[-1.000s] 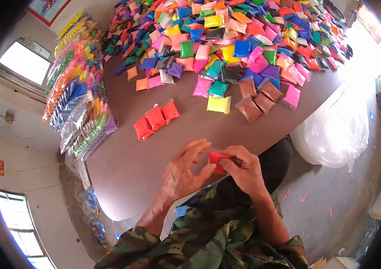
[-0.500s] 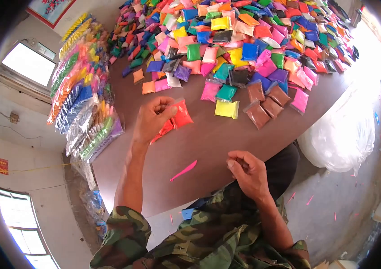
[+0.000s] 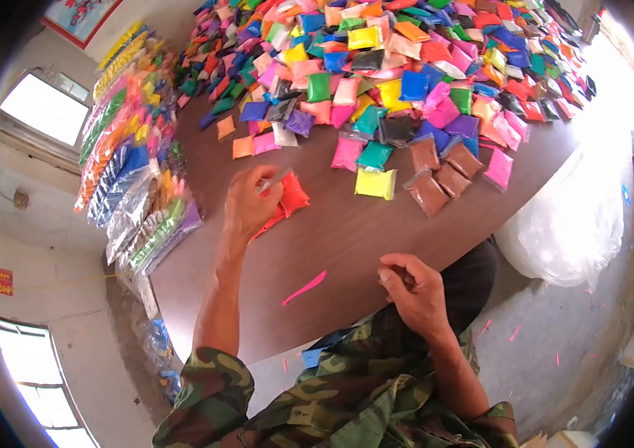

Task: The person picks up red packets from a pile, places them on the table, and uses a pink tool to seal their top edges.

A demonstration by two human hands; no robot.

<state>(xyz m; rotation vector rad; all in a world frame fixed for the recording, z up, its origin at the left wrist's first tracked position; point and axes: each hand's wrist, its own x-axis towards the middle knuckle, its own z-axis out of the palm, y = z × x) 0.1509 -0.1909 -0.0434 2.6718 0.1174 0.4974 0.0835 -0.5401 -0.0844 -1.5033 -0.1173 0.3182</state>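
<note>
Red packets (image 3: 294, 196) are pinched at their clear edge by my left hand (image 3: 253, 200), above the left part of the brown table (image 3: 332, 254); the hand partly hides them. My right hand (image 3: 414, 290) is held over the table's front edge with its fingers curled, and whether anything is inside them is hidden. Between the hands, nearer the front edge, a pink plastic knife (image 3: 304, 288) lies on the table. A yellow packet (image 3: 375, 183) and several brown packets (image 3: 430, 193) lie to the right of the red ones.
A large heap of coloured packets (image 3: 414, 86) covers the table's far side. Bagged packets (image 3: 138, 160) are stacked along the left edge. A translucent plastic bag (image 3: 565, 224) stands at the right, beside the table. Small pink pieces (image 3: 516, 332) lie on the floor.
My left hand has turned a little and moved slightly down with the red packets, which have shifted left and lower. The right hand has hardly moved.
</note>
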